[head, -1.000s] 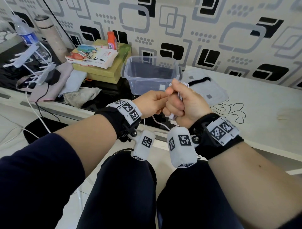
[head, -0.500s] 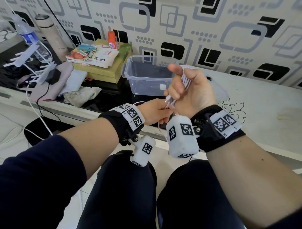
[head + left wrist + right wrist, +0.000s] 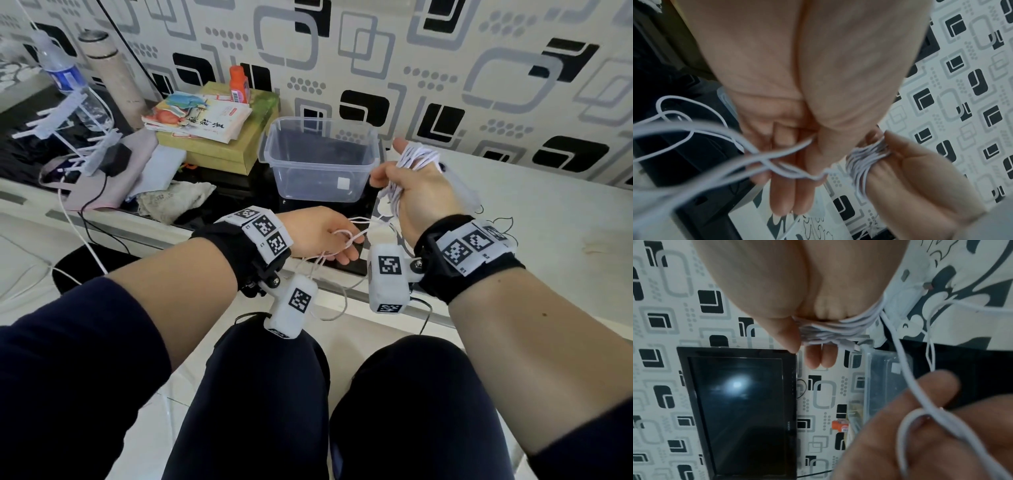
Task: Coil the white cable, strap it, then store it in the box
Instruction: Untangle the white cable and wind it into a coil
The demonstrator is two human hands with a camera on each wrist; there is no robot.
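The white cable [image 3: 418, 159] is wound in several turns round my right hand [image 3: 411, 181], which is raised beside the box's right corner. The right thumb [image 3: 789, 334] lies against the turns [image 3: 834, 327], and a plug end [image 3: 851, 345] sticks out by the fingers. Lower and to the left, my left hand [image 3: 318, 236] pinches the loose strand [image 3: 777, 155] between thumb and fingers. Slack loops hang from it toward my knees. The clear plastic box [image 3: 308, 185] stands open and looks empty on the dark counter just beyond both hands.
Left of the box are books on a yellow-green case [image 3: 202, 120], an orange bottle [image 3: 238, 84], cloths, a black charger [image 3: 113, 159] with other cables, a water bottle [image 3: 61, 68] and a flask [image 3: 109, 65]. A white counter [image 3: 548, 222] runs right. A black screen [image 3: 740, 402] hangs on the wall.
My right hand has risen and moved right, its fist opening out with the coil round it. My left hand has dropped lower and drawn the loose strand out.
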